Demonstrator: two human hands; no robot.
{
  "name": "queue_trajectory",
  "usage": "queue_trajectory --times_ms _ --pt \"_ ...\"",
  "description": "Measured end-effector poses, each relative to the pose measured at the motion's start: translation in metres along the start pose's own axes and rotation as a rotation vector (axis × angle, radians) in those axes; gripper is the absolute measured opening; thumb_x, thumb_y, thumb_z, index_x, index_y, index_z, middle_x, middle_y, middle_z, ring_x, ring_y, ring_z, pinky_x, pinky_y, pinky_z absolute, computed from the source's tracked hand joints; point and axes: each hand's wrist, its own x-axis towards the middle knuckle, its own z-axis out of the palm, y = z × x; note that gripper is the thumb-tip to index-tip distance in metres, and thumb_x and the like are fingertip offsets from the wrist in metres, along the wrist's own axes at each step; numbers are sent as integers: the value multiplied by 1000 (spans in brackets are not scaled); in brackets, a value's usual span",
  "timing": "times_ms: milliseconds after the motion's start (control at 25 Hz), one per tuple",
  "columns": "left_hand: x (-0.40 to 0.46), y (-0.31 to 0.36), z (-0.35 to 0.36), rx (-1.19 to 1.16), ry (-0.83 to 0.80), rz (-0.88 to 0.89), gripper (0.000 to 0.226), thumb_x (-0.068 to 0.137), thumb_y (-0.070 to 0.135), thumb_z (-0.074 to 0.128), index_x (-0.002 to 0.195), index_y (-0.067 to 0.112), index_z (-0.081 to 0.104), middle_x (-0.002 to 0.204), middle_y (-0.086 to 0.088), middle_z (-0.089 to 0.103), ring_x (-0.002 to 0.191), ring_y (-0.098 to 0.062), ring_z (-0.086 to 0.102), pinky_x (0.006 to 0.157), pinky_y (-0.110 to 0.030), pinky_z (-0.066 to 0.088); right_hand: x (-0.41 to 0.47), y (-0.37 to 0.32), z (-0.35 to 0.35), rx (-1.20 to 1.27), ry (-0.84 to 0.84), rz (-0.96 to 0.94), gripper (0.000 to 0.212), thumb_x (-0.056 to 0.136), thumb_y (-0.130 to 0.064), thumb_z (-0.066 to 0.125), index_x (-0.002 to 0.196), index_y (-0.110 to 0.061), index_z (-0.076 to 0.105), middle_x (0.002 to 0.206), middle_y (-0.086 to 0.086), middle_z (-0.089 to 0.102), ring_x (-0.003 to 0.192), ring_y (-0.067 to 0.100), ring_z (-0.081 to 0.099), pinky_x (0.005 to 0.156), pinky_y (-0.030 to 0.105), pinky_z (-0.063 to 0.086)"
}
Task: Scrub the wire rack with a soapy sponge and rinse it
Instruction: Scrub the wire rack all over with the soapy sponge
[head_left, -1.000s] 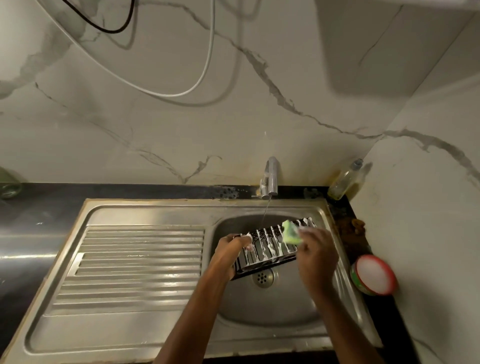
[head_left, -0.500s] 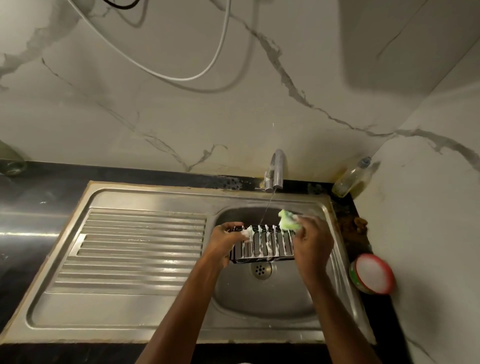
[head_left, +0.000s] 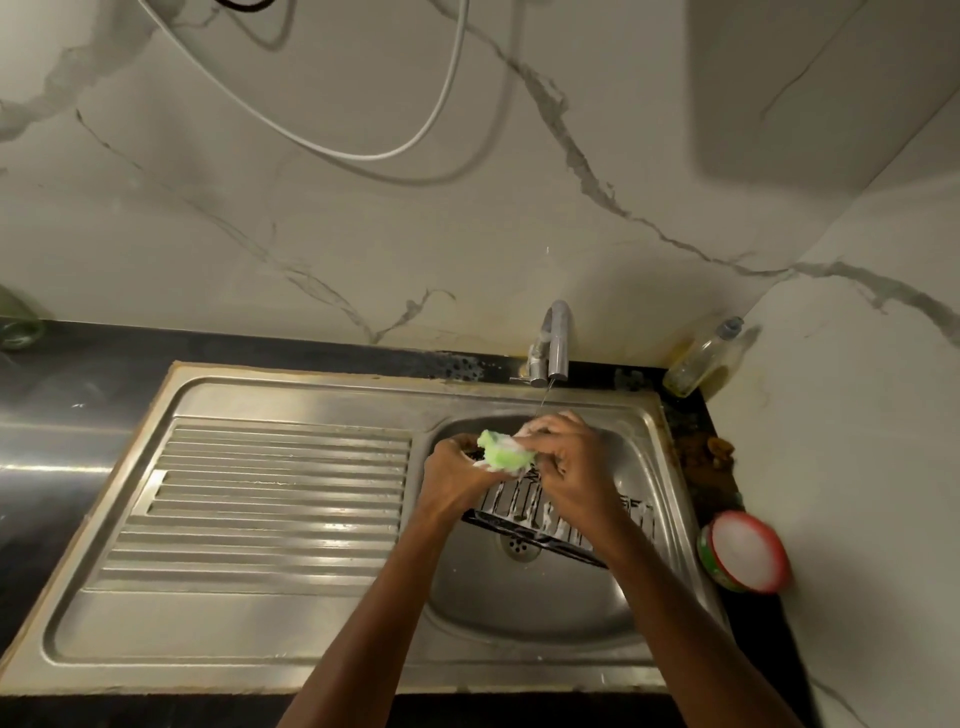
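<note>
A steel sink (head_left: 291, 519) with a ribbed drainboard fills the counter, its basin on the right. Over the basin the wire rack (head_left: 524, 506) is held tilted, streaked with foam. The left hand (head_left: 454, 475) grips the rack's left end; the right hand (head_left: 569, 467) is curled round a green sponge (head_left: 501, 452), pressing it against the rack's upper edge. A thin stream falls from the tap (head_left: 556, 338). A bottle (head_left: 704, 358) stands in the corner, and a red-rimmed tub (head_left: 745, 551) on the counter; no label is readable on either.

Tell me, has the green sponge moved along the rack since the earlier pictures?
Yes. The sponge has moved from right of the tap's water stream to its left, toward the drainboard end of the wire rack.
</note>
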Motion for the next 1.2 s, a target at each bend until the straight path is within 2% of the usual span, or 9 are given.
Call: queue_trajectory --times_ms 240,360,480,600,720,800,880,1000,1200 --pt "6 -6 -12 -96 62 -25 34 74 17 89 105 18 75 98 3 78 94 -11 74 74 -15 55 -56 70 -32 -162 302 253 42 77 17 58 103 -10 76 101 7 72 95 24 67 82 18 49" --pt "2 -2 -2 -156 71 -92 22 81 13 83 101 13 74 95 -2 76 91 -14 71 73 -18 49 -64 45 -12 -307 436 279 37 74 15 60 102 -4 76 100 11 71 94 30 65 77 30 53" --pt "4 5 1 -268 96 -147 14 83 10 76 96 8 75 92 -12 76 90 -25 69 80 -33 55 -74 -14 23 -233 413 87 31 82 3 54 103 -5 76 106 11 72 96 27 65 75 35 58" --pt "10 4 -7 -341 82 -176 17 66 21 71 82 16 75 87 -8 75 94 -30 67 97 -53 54 -90 -8 10 -366 346 -163 26 94 -5 52 98 -6 78 105 11 73 94 28 64 75 35 55" --pt "12 0 -16 -383 86 -233 8 64 19 70 72 19 72 79 -4 69 91 -29 62 93 -55 54 -82 41 -27 -439 487 107 29 83 2 54 100 -4 77 103 14 71 95 28 59 71 45 55" --pt "9 3 -15 -380 97 -234 3 75 13 69 78 15 69 79 -1 64 87 -22 56 78 -40 52 -74 51 -27 -400 548 266 34 83 -1 49 104 -3 76 101 15 70 96 28 58 70 48 56" --pt "8 8 -5 -362 119 -225 8 83 13 66 88 9 71 84 0 64 85 -18 54 76 -34 44 -69 22 0 -332 543 177 29 88 -4 51 106 -5 74 102 14 70 95 29 63 70 45 58" --pt "5 17 9 -362 102 -272 26 87 22 69 106 5 69 101 -12 72 93 -26 68 83 -43 58 -74 -27 42 -269 383 -141 20 84 2 66 101 -6 75 106 12 72 97 31 67 78 41 58" --pt "2 7 8 -330 92 -300 16 88 31 71 95 19 64 97 -1 66 92 -16 60 91 -40 49 -84 2 19 -362 302 -272 25 102 -10 54 97 -3 78 107 14 73 97 30 68 78 39 58"
